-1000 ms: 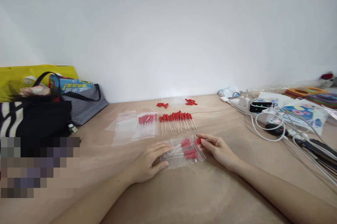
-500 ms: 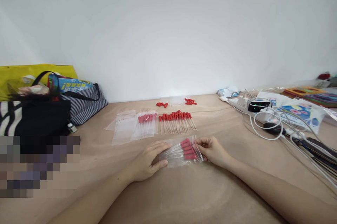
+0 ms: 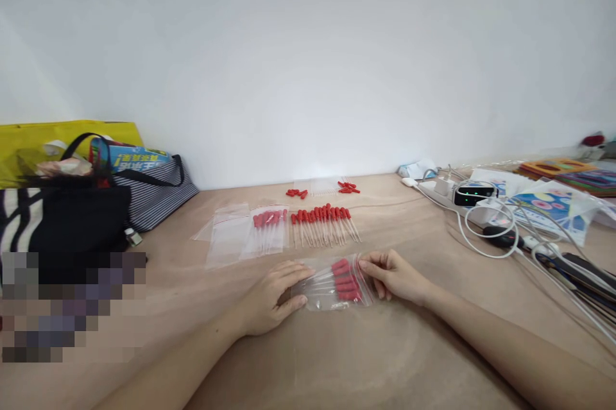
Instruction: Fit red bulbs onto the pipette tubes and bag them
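A clear zip bag (image 3: 320,299) lies flat on the table before me, with several red-bulbed droppers (image 3: 347,281) inside, bulbs toward the zip on the right. My right hand (image 3: 392,275) pinches the zip edge between thumb and bent fingers. On the bag's left end rests my left hand (image 3: 274,294), thumb and fingers spread apart. Just beyond, a row of loose droppers (image 3: 327,224) lies side by side, red bulbs facing the wall. Left of that row, a filled zip bag (image 3: 267,230) of droppers lies beside flat zip bags (image 3: 228,237).
Small piles of red rubber bulbs (image 3: 349,187) flank clear tubes (image 3: 323,187) near the wall. A power strip (image 3: 443,188) with tangled white cables is at right, beside printed packets (image 3: 548,205). A striped bag (image 3: 154,195) and a black bag (image 3: 72,224) stand at left.
The zip bag's right end has shifted slightly toward me and lies flatter. My right fingers have moved a little along the zip edge; the left hand stays nearly in place.
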The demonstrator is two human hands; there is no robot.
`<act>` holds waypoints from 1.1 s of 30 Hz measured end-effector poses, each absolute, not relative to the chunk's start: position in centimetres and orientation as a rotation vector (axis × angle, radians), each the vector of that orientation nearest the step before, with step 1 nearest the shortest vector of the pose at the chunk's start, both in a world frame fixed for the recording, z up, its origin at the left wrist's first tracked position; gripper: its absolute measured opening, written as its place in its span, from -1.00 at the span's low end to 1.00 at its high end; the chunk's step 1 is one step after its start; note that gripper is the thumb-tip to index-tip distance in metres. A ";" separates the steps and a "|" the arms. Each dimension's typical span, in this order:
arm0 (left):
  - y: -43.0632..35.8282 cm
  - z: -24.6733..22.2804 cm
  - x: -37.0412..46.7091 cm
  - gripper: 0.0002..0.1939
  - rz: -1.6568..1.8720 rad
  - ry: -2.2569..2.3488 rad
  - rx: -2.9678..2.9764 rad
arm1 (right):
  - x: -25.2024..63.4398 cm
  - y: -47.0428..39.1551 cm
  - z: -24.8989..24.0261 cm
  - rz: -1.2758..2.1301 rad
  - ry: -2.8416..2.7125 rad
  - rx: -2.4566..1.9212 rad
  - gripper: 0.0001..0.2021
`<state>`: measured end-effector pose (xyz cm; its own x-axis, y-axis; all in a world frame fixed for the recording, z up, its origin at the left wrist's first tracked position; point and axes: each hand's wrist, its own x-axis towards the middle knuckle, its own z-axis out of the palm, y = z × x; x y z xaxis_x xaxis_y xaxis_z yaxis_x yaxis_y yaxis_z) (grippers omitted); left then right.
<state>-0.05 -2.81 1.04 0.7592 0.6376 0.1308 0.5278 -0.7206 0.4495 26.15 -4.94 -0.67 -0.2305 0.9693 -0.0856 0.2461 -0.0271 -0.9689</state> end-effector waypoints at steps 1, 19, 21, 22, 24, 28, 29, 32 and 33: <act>-2.8 1.0 -0.1 -0.60 0.386 0.885 2.574 | 26.2 -4.9 -0.6 1.288 -1.518 -1.341 -0.55; -0.4 1.6 3.2 -0.66 0.599 1.046 2.257 | 25.6 -4.6 -1.7 1.318 -1.430 -1.186 -0.67; 0.4 1.8 4.0 -0.53 0.530 1.002 2.171 | 25.4 -4.8 -1.7 1.302 -1.440 -1.137 -0.68; 0.8 2.0 4.5 -0.47 0.474 0.978 2.125 | 25.2 -4.8 -1.8 1.295 -1.436 -1.118 -0.68; 1.6 2.4 5.2 -0.38 0.329 0.950 2.019 | 24.8 -4.8 -1.9 1.283 -1.404 -1.106 -0.66; 1.7 2.9 6.1 -0.48 0.152 0.891 1.742 | 23.6 -4.3 -2.1 1.197 -1.349 -1.131 -0.63; 1.5 2.9 6.1 -0.54 0.155 0.878 1.670 | 23.3 -4.1 -2.1 1.170 -1.347 -1.121 -0.63; 0.6 3.0 5.2 -0.61 0.291 0.906 1.525 | 23.0 -3.8 -2.0 1.111 -1.332 -1.076 -0.63; 0.5 3.1 4.6 -0.61 0.378 0.942 1.502 | 23.0 -3.8 -1.9 1.109 -1.323 -1.078 -0.63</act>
